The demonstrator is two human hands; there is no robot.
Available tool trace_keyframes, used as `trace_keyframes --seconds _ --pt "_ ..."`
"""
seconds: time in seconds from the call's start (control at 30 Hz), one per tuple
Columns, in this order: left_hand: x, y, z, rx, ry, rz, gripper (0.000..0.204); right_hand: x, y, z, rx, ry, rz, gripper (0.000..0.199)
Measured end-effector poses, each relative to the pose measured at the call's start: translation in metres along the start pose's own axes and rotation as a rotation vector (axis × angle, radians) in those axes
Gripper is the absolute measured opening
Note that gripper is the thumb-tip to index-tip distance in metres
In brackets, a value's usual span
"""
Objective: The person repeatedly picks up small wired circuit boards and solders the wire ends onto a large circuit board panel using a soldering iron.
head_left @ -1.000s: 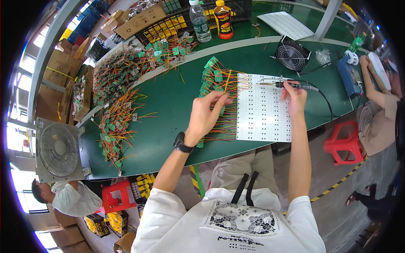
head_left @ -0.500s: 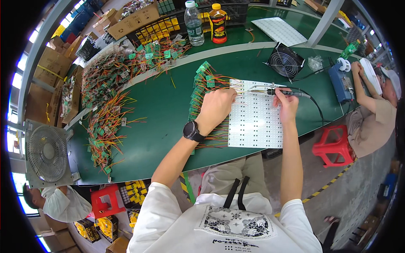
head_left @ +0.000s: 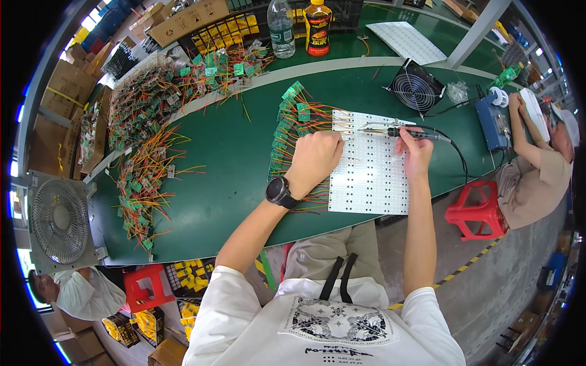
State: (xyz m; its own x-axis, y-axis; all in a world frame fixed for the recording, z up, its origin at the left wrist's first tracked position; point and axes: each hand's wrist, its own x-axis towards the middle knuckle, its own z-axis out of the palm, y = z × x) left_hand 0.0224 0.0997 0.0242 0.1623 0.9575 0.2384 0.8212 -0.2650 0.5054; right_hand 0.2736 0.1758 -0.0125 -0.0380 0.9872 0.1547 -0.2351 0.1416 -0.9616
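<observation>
My right hand [head_left: 415, 156] grips a black-handled soldering iron [head_left: 421, 133], its metal tip pointing left over a white perforated board [head_left: 372, 183]. A thin curved metal tube runs along the iron's front. My left hand [head_left: 314, 157], with a black watch on its wrist, is closed at the board's left edge. Its fingers pinch at the red and yellow wires there; the exact strand is hidden under them. These wires lead from a slanting row of small green circuit boards [head_left: 282, 131] beside the white board. Several wire ends lie over the board's upper left edge.
A heap of wired circuit boards [head_left: 143, 97] covers the table's left side. Beyond the board stand a black fan [head_left: 416, 88], a clear bottle [head_left: 281, 30] and a yellow-capped bottle [head_left: 317, 27]. A blue soldering station [head_left: 493, 119] sits right, near a seated person [head_left: 540, 165].
My left fingertips have shifted slightly toward me and curl tighter at the board's edge. The soldering iron stays nearly where it was, and the whole view has shifted a little.
</observation>
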Motion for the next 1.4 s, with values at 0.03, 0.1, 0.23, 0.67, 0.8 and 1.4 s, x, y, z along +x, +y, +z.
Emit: trace_keyframes --seconds 0.03,0.1,0.23,0.67,0.8,1.4 --pt "0.001 0.001 0.004 0.004 0.113 0.016 0.013 0.0 -0.002 0.002 0.001 0.014 0.0 0.015" --pt "0.001 -0.001 0.009 0.006 0.227 0.031 0.013 -0.001 -0.003 0.004 -0.001 0.027 0.001 0.015" --pt "0.003 -0.007 0.01 -0.053 0.214 0.078 0.01 0.001 -0.004 0.002 -0.016 0.015 0.033 0.016" --pt "0.002 -0.012 0.014 -0.187 0.26 -0.055 0.011 0.001 -0.002 -0.001 -0.071 -0.046 0.053 0.018" --pt "0.001 -0.012 0.013 -0.197 0.245 -0.053 0.01 0.0 -0.002 -0.002 -0.125 -0.062 0.056 0.018" --pt "0.001 -0.016 0.018 -0.178 0.25 -0.063 0.012 0.0 -0.001 -0.001 -0.14 -0.106 0.036 0.019"
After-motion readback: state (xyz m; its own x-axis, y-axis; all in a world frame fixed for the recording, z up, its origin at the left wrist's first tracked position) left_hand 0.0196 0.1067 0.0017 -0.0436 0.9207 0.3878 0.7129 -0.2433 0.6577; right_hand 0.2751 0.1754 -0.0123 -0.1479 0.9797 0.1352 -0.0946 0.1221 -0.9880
